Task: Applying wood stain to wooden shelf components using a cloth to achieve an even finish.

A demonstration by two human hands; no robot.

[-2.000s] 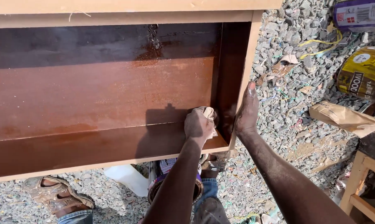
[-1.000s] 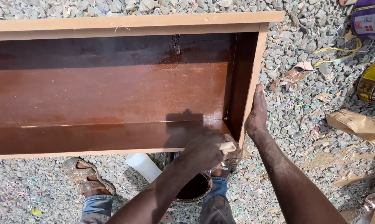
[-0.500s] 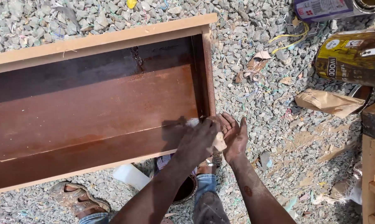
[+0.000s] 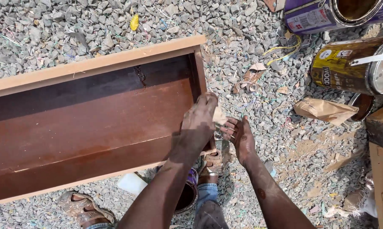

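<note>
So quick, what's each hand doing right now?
Left hand: closed on a small pale pad, beside the stained wooden box.
Right hand: open, fingers at the pad, holding nothing clearly.

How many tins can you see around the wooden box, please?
4: a purple tin top right, a yellow tin below it, a dark tin beside the paper bag, and another by the knee; others may be hidden.

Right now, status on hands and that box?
Left hand grips pale rag at stained wooden box corner. Right hand touches rag, fingers open. Paint can underneath.
</note>
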